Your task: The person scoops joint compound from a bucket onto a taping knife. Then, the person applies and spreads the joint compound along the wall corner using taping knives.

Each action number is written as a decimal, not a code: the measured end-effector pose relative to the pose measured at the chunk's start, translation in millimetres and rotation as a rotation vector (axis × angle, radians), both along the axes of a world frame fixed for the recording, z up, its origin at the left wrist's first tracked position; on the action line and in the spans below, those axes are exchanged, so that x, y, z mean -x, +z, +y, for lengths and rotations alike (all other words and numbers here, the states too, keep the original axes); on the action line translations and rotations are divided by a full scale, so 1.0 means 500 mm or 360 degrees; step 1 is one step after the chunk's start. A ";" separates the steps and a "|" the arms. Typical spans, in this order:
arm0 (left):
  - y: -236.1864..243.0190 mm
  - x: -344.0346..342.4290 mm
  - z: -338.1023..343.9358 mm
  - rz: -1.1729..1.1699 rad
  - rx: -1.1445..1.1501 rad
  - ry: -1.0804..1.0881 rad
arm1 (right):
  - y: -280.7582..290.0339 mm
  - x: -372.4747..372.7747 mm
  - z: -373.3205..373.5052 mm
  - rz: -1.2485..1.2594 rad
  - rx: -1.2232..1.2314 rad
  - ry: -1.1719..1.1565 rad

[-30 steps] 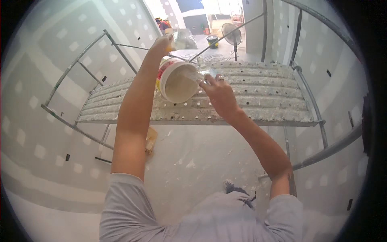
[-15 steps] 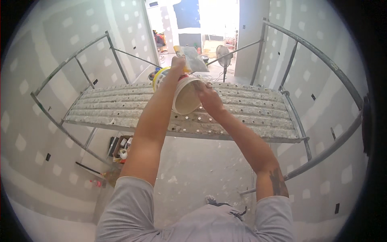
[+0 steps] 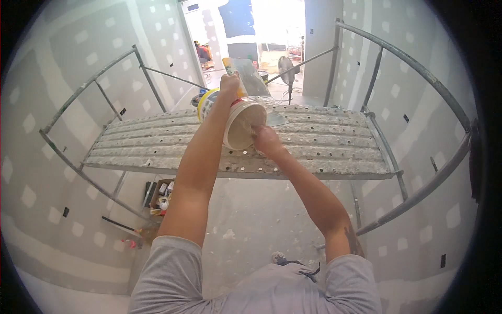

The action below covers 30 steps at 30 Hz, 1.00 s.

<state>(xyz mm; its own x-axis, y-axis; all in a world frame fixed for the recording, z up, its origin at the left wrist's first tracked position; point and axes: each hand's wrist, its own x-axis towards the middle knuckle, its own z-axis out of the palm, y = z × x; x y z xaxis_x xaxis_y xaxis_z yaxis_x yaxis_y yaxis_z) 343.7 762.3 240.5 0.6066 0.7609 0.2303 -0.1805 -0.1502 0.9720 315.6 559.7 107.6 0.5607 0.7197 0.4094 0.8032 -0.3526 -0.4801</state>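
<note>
My left hand [image 3: 230, 85] is closed around a broad filling knife with a yellow edge and a wide grey blade [image 3: 250, 77], blade pointing up and away. Below that hand, a white bucket [image 3: 226, 130] with a yellow rim at its far end lies tilted over the scaffold plank, its mouth facing me. Pale residue coats its inside. Curled fingers of my right hand [image 3: 269, 141] are at the bucket's mouth; what they hold is hard to make out. A flat grey blade-like piece [image 3: 278, 120] shows just behind the bucket's right side.
The perforated, compound-crusted scaffold plank [image 3: 329, 141] spans between metal rails [image 3: 418, 70] on both sides. Below left is a box of supplies [image 3: 162, 196]. Beyond the plank stand a fan [image 3: 286, 68] and a bright doorway. Patched plasterboard walls [image 3: 73, 104] flank the scaffold.
My right hand has moved down and slightly left, from the bucket's upper right rim to its mouth. The grey blade-like piece beside the bucket has come into sight. My left hand stays nearly in place.
</note>
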 end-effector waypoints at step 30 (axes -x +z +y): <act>0.044 0.312 0.036 0.0044 0.0189 -0.0306 | 0.072 0.272 -0.035 0.1206 -0.0874 0.0326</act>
